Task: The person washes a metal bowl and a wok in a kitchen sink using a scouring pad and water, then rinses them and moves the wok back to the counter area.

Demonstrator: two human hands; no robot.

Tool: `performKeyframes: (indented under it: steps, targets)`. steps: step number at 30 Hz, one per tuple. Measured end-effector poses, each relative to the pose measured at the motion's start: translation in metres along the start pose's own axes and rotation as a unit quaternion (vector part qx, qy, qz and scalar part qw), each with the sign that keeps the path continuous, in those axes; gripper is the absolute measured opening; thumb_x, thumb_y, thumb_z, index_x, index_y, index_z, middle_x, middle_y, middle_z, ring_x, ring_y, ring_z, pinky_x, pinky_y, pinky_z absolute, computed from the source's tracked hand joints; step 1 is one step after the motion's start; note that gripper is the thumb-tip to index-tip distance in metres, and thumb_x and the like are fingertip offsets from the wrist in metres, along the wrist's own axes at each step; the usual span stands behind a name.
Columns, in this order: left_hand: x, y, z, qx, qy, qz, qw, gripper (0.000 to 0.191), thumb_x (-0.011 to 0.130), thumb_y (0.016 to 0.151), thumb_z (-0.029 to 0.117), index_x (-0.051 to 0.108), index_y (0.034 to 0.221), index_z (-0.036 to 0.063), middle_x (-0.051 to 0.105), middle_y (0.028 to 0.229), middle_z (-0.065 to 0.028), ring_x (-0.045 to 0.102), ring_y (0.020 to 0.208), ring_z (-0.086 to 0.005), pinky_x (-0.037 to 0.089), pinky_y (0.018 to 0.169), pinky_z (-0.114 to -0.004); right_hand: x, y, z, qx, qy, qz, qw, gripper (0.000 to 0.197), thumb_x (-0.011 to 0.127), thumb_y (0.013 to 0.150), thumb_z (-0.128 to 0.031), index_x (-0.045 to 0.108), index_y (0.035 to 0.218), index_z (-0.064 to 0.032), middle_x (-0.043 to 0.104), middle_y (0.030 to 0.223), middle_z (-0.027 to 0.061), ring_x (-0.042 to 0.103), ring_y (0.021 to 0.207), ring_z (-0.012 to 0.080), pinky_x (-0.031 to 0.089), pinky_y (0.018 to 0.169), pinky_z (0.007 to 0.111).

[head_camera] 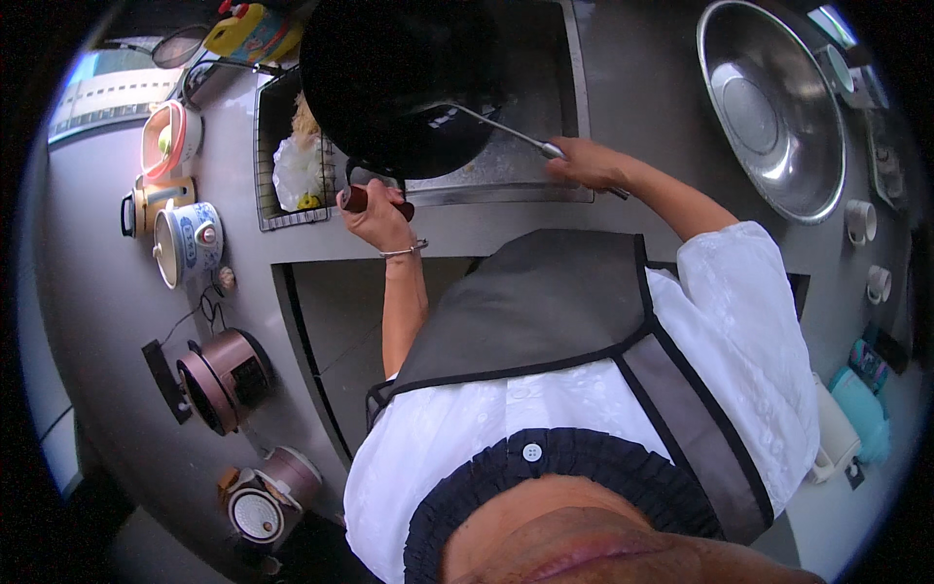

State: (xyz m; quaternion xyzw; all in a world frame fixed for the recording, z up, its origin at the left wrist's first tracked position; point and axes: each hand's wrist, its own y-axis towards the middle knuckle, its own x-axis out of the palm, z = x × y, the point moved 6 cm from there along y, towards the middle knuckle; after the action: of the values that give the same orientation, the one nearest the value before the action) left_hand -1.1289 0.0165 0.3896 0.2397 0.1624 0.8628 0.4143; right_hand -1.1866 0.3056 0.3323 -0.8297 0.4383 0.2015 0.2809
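Note:
My left hand (378, 215) grips the red-brown handle (356, 198) of a large black wok (394, 95). The wok is tilted over a stainless steel sink (533, 171). In my right hand (587, 162) is the handle of a metal cooking utensil (503, 125). Its shaft reaches into the wok, where the working end is lost in the dark, so I cannot tell whether it is a ladle or a spatula. Left of the wok, a wire basket (264, 208) holds a white plastic bag (295, 175) and a yellowish thing (305, 117).
A large stainless steel basin (773, 109) stands on the right counter, with mugs (861, 222) beyond it. Along the left counter are a slow cooker (191, 244), a kettle (166, 201), a pink rice cooker (226, 379) and a power strip (166, 381). A yellow bottle (255, 36) sits behind the faucet (266, 69).

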Motion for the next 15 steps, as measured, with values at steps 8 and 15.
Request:
performKeyframes:
  steps: [8,15]
  targets:
    - [-0.03,-0.026,-0.069,-0.228,-0.185,0.089,0.952,0.015,0.047,0.075,-0.003,0.04,0.066,0.0061,0.042,0.053,-0.0038,0.042,0.046,-0.0133,0.046,0.053,-0.031,-0.013,-0.022,-0.002,-0.003,-0.01,0.065,0.998,0.024,0.05,0.083,-0.023,0.046,0.096,-0.0036,0.05,0.064,0.0086,0.048,0.048,0.0155,0.039,0.04,0.03]
    - [-0.038,-0.057,-0.102,-0.294,-0.214,0.106,0.926,0.013,0.048,0.077,0.0,0.04,0.071,0.0077,0.044,0.057,-0.0043,0.045,0.049,-0.0142,0.048,0.057,-0.035,0.006,-0.028,0.011,0.057,0.44,-0.013,0.896,0.015,0.044,0.086,-0.02,0.043,0.089,-0.006,0.039,0.053,-0.0013,0.034,0.034,0.0038,0.028,0.029,0.017]
